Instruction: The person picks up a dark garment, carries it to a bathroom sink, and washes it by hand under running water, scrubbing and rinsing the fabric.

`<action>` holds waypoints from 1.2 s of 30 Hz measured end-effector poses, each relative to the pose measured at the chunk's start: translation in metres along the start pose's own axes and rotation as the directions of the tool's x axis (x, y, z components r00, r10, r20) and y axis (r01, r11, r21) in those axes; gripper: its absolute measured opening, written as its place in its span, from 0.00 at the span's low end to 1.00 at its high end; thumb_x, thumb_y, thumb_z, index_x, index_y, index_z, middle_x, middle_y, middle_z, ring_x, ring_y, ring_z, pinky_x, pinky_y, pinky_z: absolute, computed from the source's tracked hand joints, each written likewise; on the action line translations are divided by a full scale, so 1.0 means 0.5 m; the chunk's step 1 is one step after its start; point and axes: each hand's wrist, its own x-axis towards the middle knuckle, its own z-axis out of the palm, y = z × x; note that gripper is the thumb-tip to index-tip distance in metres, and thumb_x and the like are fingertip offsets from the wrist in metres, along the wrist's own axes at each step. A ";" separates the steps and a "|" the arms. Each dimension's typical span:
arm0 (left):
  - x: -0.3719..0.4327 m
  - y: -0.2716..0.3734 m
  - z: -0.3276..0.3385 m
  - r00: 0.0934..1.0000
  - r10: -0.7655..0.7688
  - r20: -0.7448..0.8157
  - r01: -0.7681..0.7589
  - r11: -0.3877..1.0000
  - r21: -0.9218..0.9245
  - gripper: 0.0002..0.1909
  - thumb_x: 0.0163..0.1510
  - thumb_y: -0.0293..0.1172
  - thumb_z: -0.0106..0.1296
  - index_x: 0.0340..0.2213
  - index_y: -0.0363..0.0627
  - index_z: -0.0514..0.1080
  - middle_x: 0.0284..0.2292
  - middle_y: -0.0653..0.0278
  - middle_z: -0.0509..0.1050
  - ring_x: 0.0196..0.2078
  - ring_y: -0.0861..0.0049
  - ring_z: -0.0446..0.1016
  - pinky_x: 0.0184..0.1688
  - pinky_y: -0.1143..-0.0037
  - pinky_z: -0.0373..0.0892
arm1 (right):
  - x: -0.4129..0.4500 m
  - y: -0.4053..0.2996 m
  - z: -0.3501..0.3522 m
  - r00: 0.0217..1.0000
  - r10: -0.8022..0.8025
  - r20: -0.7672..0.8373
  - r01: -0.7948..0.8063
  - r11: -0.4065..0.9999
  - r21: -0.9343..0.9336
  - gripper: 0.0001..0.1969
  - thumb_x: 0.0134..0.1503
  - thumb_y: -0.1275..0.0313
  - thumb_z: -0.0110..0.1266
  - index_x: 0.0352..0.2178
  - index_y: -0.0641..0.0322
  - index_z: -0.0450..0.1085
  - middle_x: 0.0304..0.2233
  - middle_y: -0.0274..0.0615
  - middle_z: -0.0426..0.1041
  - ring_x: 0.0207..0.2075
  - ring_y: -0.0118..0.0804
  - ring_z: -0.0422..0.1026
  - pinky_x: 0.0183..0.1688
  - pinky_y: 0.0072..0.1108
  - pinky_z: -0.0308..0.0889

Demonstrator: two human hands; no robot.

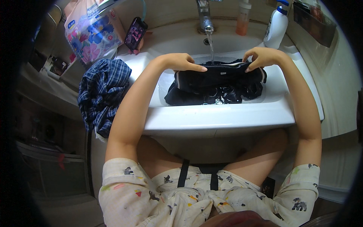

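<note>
A dark, wet garment (211,81) with pale piping lies partly under water in a white washbasin (219,117). My left hand (184,63) grips its upper edge at the left, thumb laid along the front. At the right end of that same edge, my right hand (259,58) pinches the cloth between thumb and fingers. The edge is stretched between both hands, with a whitish strip showing along it. Water runs from the chrome faucet (204,17) onto the cloth just behind this edge. Fingers behind the fabric are mostly hidden.
Blue plaid cloth (105,90) hangs over the basin's left side. Behind it stand a floral plastic package (92,37) and a propped phone (136,34). A bottle of orange liquid (243,21) and a white pump bottle (275,28) stand at the back right, below a wall-mounted caddy (313,24).
</note>
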 end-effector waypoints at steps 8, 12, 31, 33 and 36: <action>-0.003 -0.020 -0.026 1.000 0.012 0.020 -0.008 0.987 -0.162 0.34 0.32 0.60 0.55 0.28 0.36 0.70 0.24 0.56 0.69 0.28 0.71 0.68 0.29 0.78 0.65 | 0.003 0.020 -0.019 0.999 -0.019 0.025 0.015 0.990 0.140 0.20 0.35 0.65 0.61 0.30 0.66 0.67 0.15 0.35 0.65 0.16 0.25 0.62 0.19 0.16 0.55; 0.000 -0.021 -0.036 0.991 0.070 -0.116 -0.089 0.980 -0.175 0.27 0.32 0.55 0.58 0.19 0.39 0.67 0.18 0.64 0.64 0.22 0.76 0.63 0.25 0.80 0.61 | -0.005 0.005 -0.028 0.976 -0.035 -0.214 0.072 0.983 0.169 0.14 0.33 0.74 0.62 0.19 0.63 0.61 0.13 0.32 0.61 0.16 0.23 0.60 0.18 0.15 0.52; -0.015 -0.026 -0.086 0.681 0.270 -0.680 -0.411 0.910 -0.050 0.19 0.36 0.41 0.60 0.16 0.45 0.60 0.14 0.70 0.61 0.17 0.86 0.57 0.20 0.86 0.52 | -0.014 0.016 -0.083 0.831 -0.131 -0.540 0.288 0.933 0.216 0.15 0.37 0.60 0.61 0.21 0.62 0.72 0.18 0.36 0.69 0.19 0.24 0.66 0.20 0.11 0.57; -0.008 -0.037 -0.077 0.822 0.236 -0.519 -0.377 0.908 -0.183 0.19 0.36 0.43 0.60 0.17 0.47 0.61 0.14 0.71 0.62 0.18 0.86 0.58 0.20 0.87 0.50 | 0.001 0.033 -0.058 0.887 -0.165 -0.431 0.321 0.892 0.320 0.18 0.37 0.55 0.60 0.20 0.60 0.72 0.12 0.34 0.64 0.14 0.26 0.61 0.15 0.12 0.53; 0.000 -0.040 -0.050 0.954 0.159 -0.253 -0.216 0.953 -0.214 0.19 0.37 0.46 0.59 0.18 0.48 0.63 0.15 0.70 0.63 0.19 0.84 0.59 0.20 0.83 0.51 | 0.001 0.032 -0.036 0.992 -0.051 -0.113 0.083 0.953 0.291 0.18 0.37 0.56 0.60 0.20 0.62 0.71 0.12 0.34 0.61 0.15 0.27 0.61 0.15 0.15 0.55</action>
